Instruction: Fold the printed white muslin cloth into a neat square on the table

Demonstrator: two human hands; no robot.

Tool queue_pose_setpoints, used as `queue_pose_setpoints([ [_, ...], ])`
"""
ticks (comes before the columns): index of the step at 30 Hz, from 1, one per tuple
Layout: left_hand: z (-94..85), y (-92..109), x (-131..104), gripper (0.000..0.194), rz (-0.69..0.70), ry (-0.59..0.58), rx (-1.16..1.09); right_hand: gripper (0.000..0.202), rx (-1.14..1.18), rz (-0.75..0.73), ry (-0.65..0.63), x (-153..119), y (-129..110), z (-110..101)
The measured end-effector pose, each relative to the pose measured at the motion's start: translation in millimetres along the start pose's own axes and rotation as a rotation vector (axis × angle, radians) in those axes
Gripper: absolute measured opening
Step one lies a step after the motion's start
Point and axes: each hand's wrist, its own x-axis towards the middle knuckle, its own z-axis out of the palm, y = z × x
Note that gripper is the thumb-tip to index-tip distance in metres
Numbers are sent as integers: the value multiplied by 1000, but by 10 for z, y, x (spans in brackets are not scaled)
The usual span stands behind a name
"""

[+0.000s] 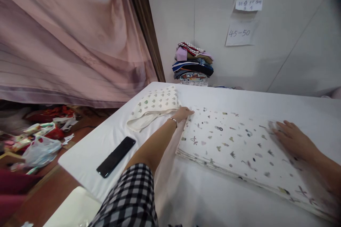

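A white cloth (226,142) printed with small plants and animals lies on the table, folded into a layered rectangle. At its far left corner is my left hand (183,113), its fingers closed on the edge. My right hand (293,138) rests flat over the right part of the same cloth with fingers stretched out, slightly blurred. Left of my left hand lies a second white cloth (157,103) with a grey-green tree print, loosely folded.
A black phone (116,156) lies on the white table (87,145) near its left edge. Folded clothes (193,65) are stacked by the wall behind. A pink curtain (80,35) hangs at left, above plastic bags (42,149) on the floor. Paper signs (241,33) are on the wall.
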Motion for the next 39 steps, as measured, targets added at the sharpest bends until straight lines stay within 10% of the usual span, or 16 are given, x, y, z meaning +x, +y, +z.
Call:
queue_pose_setpoints([
  [8,90,5,-110,14,-33,110,26,71,46,-48,-76,-135,-342,-8],
  [26,28,-57,-291,35,-34,72,-33,74,-64,-79,-72,-199,-251,-58],
  [39,63,-211,-437,13,-52,61,40,70,11,-84,-67,-361,-199,-36],
])
